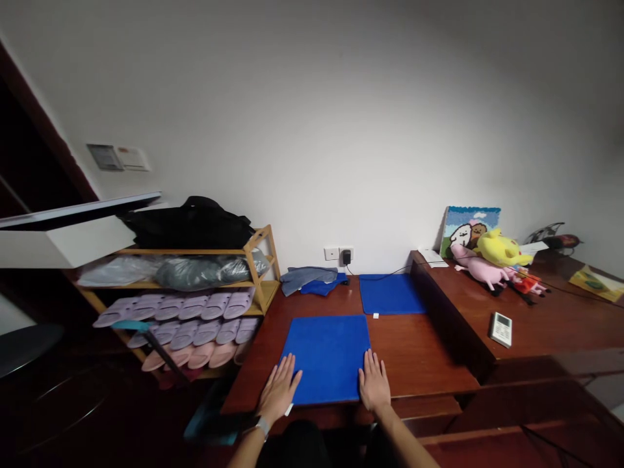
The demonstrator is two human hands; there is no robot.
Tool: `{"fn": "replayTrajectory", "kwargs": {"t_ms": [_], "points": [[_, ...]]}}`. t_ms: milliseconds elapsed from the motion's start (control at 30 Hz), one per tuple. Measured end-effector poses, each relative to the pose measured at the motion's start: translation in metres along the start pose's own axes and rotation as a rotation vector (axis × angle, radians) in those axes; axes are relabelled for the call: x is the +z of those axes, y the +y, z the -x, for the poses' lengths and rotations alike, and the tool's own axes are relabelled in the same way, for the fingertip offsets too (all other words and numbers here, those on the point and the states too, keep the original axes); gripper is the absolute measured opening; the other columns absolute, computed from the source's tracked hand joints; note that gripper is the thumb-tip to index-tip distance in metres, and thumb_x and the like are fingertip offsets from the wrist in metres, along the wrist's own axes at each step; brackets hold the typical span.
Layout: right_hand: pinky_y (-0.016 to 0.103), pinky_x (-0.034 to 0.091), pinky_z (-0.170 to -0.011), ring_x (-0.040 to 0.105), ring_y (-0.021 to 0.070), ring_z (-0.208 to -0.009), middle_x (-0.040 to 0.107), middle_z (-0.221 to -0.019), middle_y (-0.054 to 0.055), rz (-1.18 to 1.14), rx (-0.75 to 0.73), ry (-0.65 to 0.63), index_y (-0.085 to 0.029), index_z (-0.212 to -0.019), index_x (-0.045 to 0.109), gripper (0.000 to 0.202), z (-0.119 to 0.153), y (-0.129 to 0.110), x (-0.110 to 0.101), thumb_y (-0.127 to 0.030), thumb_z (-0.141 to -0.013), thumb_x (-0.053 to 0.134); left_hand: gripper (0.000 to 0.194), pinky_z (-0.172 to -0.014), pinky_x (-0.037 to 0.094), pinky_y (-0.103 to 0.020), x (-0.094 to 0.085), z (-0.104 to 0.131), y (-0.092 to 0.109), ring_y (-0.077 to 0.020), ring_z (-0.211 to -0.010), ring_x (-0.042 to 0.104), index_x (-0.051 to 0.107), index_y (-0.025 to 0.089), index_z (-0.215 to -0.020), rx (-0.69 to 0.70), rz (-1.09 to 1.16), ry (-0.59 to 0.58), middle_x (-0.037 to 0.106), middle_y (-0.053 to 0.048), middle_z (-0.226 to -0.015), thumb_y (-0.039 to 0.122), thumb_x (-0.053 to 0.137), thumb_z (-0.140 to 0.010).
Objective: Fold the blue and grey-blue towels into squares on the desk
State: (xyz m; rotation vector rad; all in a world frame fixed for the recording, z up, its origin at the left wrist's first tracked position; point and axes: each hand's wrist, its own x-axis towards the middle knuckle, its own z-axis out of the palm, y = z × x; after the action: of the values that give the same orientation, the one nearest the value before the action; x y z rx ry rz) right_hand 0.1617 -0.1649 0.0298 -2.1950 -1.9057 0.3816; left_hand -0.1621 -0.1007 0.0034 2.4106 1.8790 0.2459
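Blue cloth (329, 357) lay flat at the front edge of the desk (414, 351), left hand (280, 389) on its left edge and right hand (374, 382) on its right edge, both palms down. Grip on each was open, fingers extended, nothing clamped. Second blue cloth (391, 294) sat behind and right, near the wall, with crumpled grey cloth (305, 279) back left, below the sockets (331, 254).

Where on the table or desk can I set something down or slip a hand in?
Table: bare wood between front mat, right hand, back mat and desk.
Desk: the patch right of the white device, before the toys.
Crowded: around the toys and picture; table's back left, under cloths.
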Motion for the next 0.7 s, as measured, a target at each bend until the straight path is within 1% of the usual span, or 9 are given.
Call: {"fn": "replayTrajectory", "kwargs": {"t_ms": [33,100,200,367,533,633,700], "points": [[0.042,0.008,-0.13,0.011,0.021,-0.159,0.014,-0.171,0.003,0.006,0.001,-0.008,-0.012,-0.164,0.02,0.066,0.0,0.0,-0.001,-0.042,-0.104,0.017,0.073,-0.129,0.023,-0.049,0.001,0.003,-0.007,-0.023,-0.158,0.022,0.022,0.017,-0.163,0.001,-0.004,0.022,0.025,-0.007,-0.17,0.06,0.019,-0.104],[0.042,0.009,-0.13,0.012,0.0212,-0.159,0.014,-0.171,0.003,0.014,0.002,-0.017,-0.012,-0.163,0.02,0.067,0.0,0.0,-0.001,-0.042,-0.104,0.018,0.073,-0.128,0.024,-0.048,0.005,0.006,-0.011,-0.0229,-0.158,0.022,0.022,0.018,-0.163,0.002,-0.009,0.056,0.025,-0.007,-0.17,0.059,0.02,-0.104],[0.042,0.01,-0.129,0.012,0.0214,-0.159,0.016,-0.171,0.003,0.018,0.007,-0.009,-0.012,-0.163,0.021,0.066,0.0,-0.001,0.001,-0.042,-0.104,0.018,0.073,-0.128,0.025,-0.047,0.008,0.007,-0.008,-0.0233,-0.157,0.023,0.022,0.017,-0.163,0.0,-0.011,0.073,0.025,-0.007,-0.169,0.059,0.022,-0.104],[0.043,0.01,-0.129,0.012,0.022,-0.159,0.016,-0.171,0.003,0.008,0.018,0.018,-0.014,-0.164,0.02,0.066,-0.012,-0.002,-0.002,-0.043,-0.105,0.016,0.07,-0.128,0.026,-0.047,0.008,0.007,-0.007,-0.0236,-0.157,0.023,0.019,0.02,-0.164,0.021,-0.007,0.107,0.027,-0.006,-0.169,0.057,0.023,-0.105],[0.042,0.008,-0.129,0.012,0.0218,-0.159,0.015,-0.171,0.005,0.008,0.022,-0.018,-0.011,-0.164,0.019,0.066,-0.027,-0.003,-0.009,-0.041,-0.105,0.015,0.07,-0.128,0.027,-0.047,0.009,0.008,-0.009,-0.0235,-0.157,0.025,0.021,0.021,-0.164,0.021,-0.003,0.095,0.028,-0.006,-0.169,0.058,0.023,-0.104],[0.042,0.007,-0.13,0.011,0.0217,-0.159,0.014,-0.171,0.004,0.009,0.013,-0.018,-0.009,-0.163,0.018,0.067,-0.028,-0.003,-0.008,-0.041,-0.104,0.015,0.07,-0.128,0.026,-0.046,0.01,0.007,-0.015,-0.0227,-0.157,0.023,0.023,0.02,-0.163,0.021,0.001,0.067,0.026,-0.005,-0.169,0.058,0.022,-0.104],[0.042,0.006,-0.13,0.01,0.0215,-0.159,0.013,-0.171,0.004,0.002,0.006,-0.008,-0.01,-0.163,0.019,0.067,-0.027,-0.002,-0.006,-0.041,-0.104,0.014,0.07,-0.128,0.026,-0.046,0.009,0.005,-0.021,-0.0226,-0.157,0.025,0.025,0.019,-0.163,0.012,0.003,0.03,0.027,-0.005,-0.169,0.058,0.021,-0.104]]}}
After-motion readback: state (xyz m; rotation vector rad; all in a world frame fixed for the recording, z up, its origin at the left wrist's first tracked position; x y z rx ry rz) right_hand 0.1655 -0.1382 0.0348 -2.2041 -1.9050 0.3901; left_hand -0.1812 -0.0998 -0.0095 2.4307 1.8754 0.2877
